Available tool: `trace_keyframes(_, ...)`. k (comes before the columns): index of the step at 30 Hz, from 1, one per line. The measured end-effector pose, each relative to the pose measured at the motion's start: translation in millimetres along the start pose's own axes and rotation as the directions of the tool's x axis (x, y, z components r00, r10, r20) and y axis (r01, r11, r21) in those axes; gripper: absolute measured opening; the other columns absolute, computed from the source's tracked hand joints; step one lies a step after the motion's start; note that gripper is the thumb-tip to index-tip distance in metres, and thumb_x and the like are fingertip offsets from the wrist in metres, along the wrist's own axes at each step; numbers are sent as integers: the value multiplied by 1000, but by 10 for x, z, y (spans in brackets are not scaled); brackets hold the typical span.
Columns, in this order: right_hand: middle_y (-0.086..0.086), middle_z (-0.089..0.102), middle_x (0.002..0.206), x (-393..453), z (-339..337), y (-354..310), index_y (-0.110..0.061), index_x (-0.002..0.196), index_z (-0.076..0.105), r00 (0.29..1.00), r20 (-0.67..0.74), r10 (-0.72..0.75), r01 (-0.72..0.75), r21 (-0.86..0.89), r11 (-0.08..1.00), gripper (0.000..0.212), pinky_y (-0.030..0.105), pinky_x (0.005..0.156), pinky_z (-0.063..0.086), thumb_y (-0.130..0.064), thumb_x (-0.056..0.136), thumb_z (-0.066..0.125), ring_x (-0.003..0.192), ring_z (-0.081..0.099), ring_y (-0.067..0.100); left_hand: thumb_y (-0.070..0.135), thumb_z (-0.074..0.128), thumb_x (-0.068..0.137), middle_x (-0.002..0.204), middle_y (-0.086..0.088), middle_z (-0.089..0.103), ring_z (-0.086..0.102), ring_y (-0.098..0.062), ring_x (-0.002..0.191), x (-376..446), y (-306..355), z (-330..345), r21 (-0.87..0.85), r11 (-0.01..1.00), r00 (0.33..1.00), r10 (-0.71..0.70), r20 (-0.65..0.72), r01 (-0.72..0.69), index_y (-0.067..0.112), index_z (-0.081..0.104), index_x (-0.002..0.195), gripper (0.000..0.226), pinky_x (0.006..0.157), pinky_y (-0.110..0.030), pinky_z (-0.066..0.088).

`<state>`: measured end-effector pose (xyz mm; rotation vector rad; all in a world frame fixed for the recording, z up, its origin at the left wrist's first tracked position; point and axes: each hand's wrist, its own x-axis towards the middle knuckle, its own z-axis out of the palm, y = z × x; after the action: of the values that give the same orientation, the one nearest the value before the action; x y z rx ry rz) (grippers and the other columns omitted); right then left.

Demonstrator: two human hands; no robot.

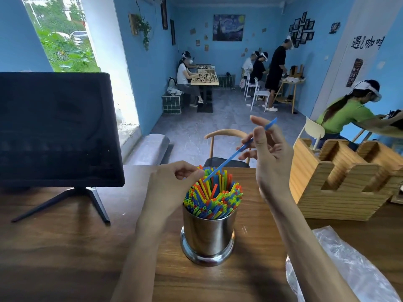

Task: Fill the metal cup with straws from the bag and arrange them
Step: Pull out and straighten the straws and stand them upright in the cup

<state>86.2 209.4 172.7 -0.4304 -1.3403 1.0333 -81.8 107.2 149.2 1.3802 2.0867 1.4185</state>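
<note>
Holding: your right hand (269, 155) pinches one blue straw (229, 159), tip below at the bundle.
Left hand (172, 184): fingers curled on straws (214, 197).
Progress: metal cup (208, 234) looks nearly full; bag (340, 267) apparently emptied.

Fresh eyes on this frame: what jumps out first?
The metal cup at centre of the wooden table, packed with bright multicoloured straws. Above it the right hand pinches a single blue straw slanting down toward the bunch, while the left hand curls at the bunch's left edge. A dark monitor stands left, a clear plastic bag lower right.
</note>
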Motion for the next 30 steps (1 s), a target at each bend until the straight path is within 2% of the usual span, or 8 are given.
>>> trace_keyframes(7,4,73,81,-36,-2,50,-23,127,49,991,-131,-25,31,44,999,25,29,59,58,-16,103,56,70,74,28,47,76,84,82,18,68,57,8,78,-8,33,21,70,993,991,89,102,-96,36,78,97,17,64,-8,41)
trace_keyframes(11,13,75,91,-13,-22,165,-16,107,51,971,-177,157,-129,162,978,12,32,64,60,-14,100,62,70,74,27,25,76,88,78,11,77,70,-1,74,-10,77,-7,-279,959,998,51,-20,-55,32,79,90,8,67,-12,50)
trace_keyframes(14,14,74,90,8,-115,291,-13,90,62,954,-22,298,-293,123,948,15,31,69,58,-16,84,75,72,73,23,15,80,83,86,0,79,73,-10,78,15,123,-87,-595,803,978,-134,-162,12,23,79,92,12,63,-17,53)
trace_keyframes(17,9,72,75,-18,-191,384,-13,85,68,901,249,354,-325,-151,934,16,27,74,55,-15,77,81,75,69,17,12,80,85,80,1,78,74,-13,75,38,164,-130,-651,754,929,-175,-325,-86,19,75,99,17,60,-21,54)
trace_keyframes(20,4,75,79,-77,-150,404,-14,90,74,822,465,330,-163,-363,917,13,24,77,56,-12,81,83,80,70,13,8,77,88,80,-1,78,75,-16,75,25,229,-74,-651,723,895,-108,-434,-229,22,67,109,27,60,-22,55)
trace_keyframes(23,-2,75,85,-93,-102,382,-16,93,78,777,539,325,-48,-465,884,8,25,78,56,-18,85,81,85,70,9,7,73,92,87,1,76,75,-21,82,14,239,24,-558,759,892,64,-447,-334,28,60,112,31,68,-26,57)
trace_keyframes(27,-4,77,91,-69,-150,339,-17,103,78,718,599,355,-48,-466,883,11,38,90,57,-20,97,68,95,72,13,10,73,93,89,17,71,71,-8,86,40,129,75,-350,873,917,225,-328,-339,33,63,110,31,74,-22,56)
trace_keyframes(30,-2,72,82,-51,-229,338,-19,99,78,705,600,377,-96,-446,890,11,34,80,53,-25,90,77,83,66,12,15,76,90,85,16,72,68,-3,82,40,63,98,-202,944,962,238,-130,-261,35,64,104,28,74,-18,51)
